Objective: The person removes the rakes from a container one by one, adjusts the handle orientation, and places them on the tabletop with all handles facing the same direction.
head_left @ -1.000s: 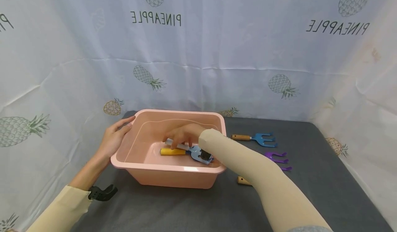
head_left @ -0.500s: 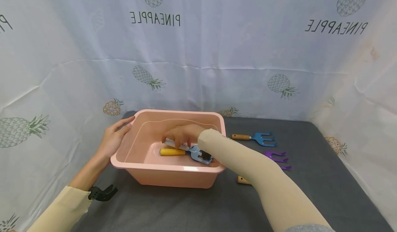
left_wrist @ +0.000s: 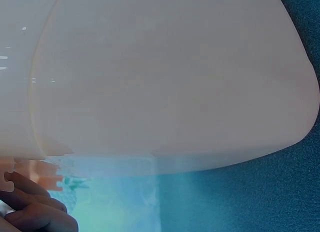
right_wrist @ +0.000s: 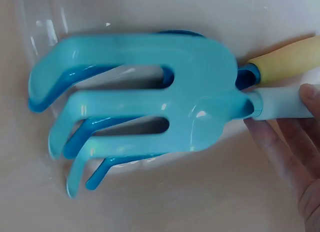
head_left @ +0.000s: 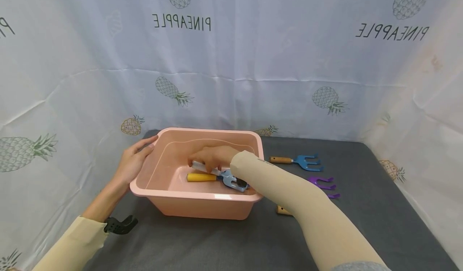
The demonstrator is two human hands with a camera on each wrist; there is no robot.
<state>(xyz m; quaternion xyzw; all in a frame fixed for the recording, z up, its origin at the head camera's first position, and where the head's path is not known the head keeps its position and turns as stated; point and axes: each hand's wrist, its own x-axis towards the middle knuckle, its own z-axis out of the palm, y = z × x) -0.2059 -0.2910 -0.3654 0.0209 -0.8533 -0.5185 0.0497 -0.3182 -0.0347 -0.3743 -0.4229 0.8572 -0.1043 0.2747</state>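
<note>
A pink plastic basin stands on the dark cloth, tilted in neither direction that I can see. At its left rim, my left hand grips the edge; the left wrist view shows its curled fingers beside the basin's wall. Inside the basin, my right hand holds the white handle of a light blue hand fork, thumb on one side and fingers on the other. Under that fork lies a darker blue hand fork with a yellow handle, most of its head covered.
Right of the basin lie a blue hand fork with a wooden handle and a purple one, partly hidden by my right sleeve. A wooden handle end shows nearer me. A pineapple-print curtain closes off the back and sides.
My right hand's fingers have drawn in closer round the white handle, and the hand has shifted very slightly left. The left hand and basin stay put.
</note>
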